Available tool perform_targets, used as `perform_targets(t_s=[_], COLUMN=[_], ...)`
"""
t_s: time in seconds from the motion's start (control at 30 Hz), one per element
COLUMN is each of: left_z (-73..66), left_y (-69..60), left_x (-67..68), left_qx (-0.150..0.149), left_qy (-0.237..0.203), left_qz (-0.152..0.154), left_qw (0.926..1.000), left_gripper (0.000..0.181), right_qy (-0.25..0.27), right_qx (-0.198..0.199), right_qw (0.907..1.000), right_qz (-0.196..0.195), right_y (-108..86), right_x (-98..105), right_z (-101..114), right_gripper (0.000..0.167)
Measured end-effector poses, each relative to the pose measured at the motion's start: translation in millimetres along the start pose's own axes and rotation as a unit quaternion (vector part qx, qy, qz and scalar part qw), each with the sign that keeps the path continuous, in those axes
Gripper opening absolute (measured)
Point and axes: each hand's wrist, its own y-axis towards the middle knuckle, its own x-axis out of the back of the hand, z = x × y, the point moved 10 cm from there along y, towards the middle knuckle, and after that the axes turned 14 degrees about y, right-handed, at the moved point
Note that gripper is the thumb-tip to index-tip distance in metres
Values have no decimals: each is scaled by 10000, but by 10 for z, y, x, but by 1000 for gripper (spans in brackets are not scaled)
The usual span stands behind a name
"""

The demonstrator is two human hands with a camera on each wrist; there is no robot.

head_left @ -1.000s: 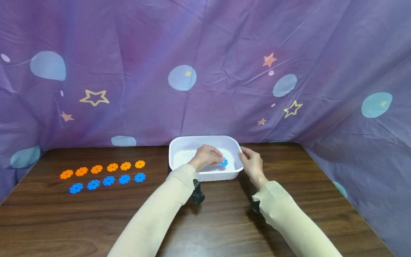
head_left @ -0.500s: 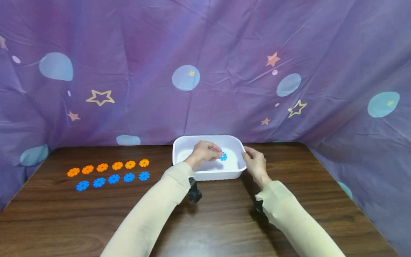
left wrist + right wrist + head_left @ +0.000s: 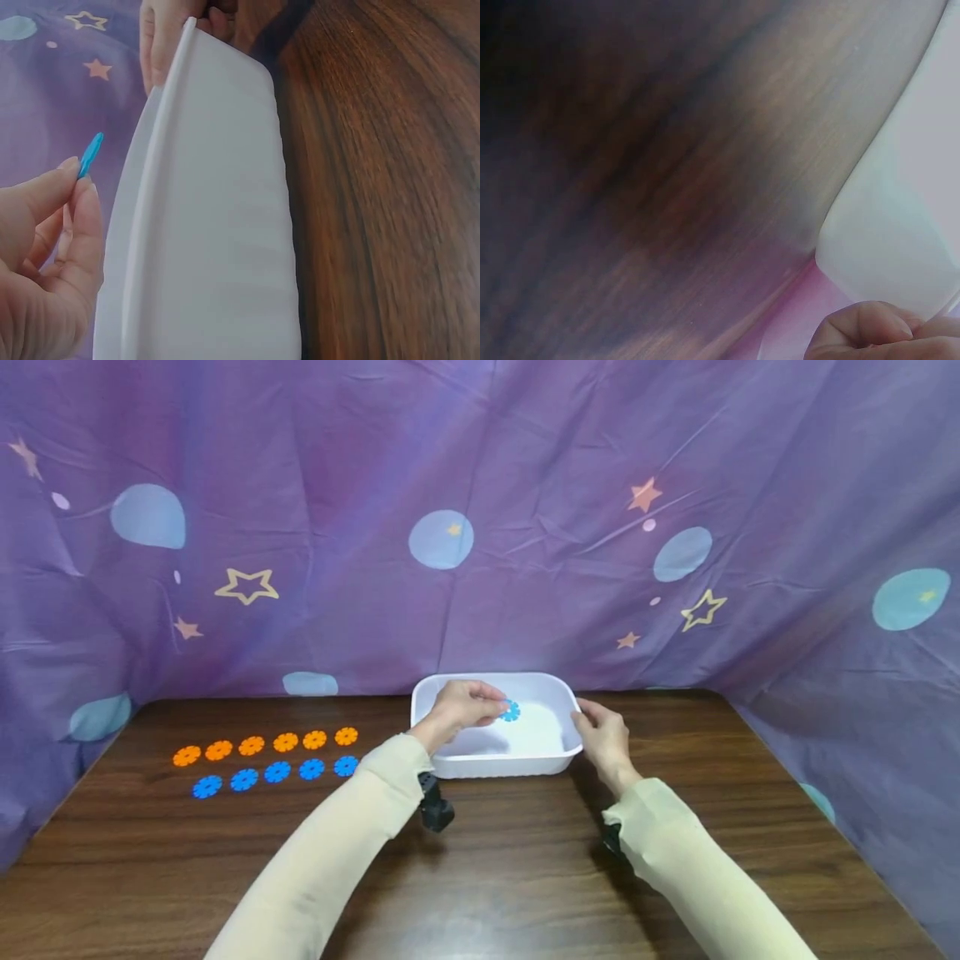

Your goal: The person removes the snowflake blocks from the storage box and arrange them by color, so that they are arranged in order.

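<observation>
Between thumb and fingers of my left hand (image 3: 463,706) is a blue snowflake disc (image 3: 512,710), pinched at its edge above the white plastic basin (image 3: 510,767). The left wrist view shows the disc (image 3: 90,155) nearly edge-on, clear of the basin wall (image 3: 217,195). My right hand (image 3: 606,743) grips the basin's right rim; its fingers (image 3: 161,45) straddle that rim in the left wrist view. Only part of the right hand (image 3: 889,334) shows at the bottom of the right wrist view. The left hand hides part of the basin's inside.
On the dark wooden table (image 3: 510,860), a row of several orange discs (image 3: 251,746) lies at left. A row of several blue discs (image 3: 277,772) lies nearer the front. A purple patterned cloth (image 3: 360,527) hangs behind the table.
My left hand has lifted the blue disc from low in the basin and carried it up and left. The right hand keeps its hold on the rim. The head view has turned slightly left.
</observation>
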Motion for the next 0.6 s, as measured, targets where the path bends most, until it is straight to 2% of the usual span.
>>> perform_targets(t_s=[0.23,0.6], left_z=[32,204], left_y=[-96,-295], left_x=[234,699], left_qx=[64,249], left_qy=[5,-225], left_qz=[-207,-570], left_qw=[9998,9978], left_gripper=[27,29], right_qy=[17,64], right_qx=[-23,10], right_qw=[10000,10000], right_qz=[8,54], right_y=[17,13], right_x=[8,-6], right_z=[2,0], right_gripper=[34,35])
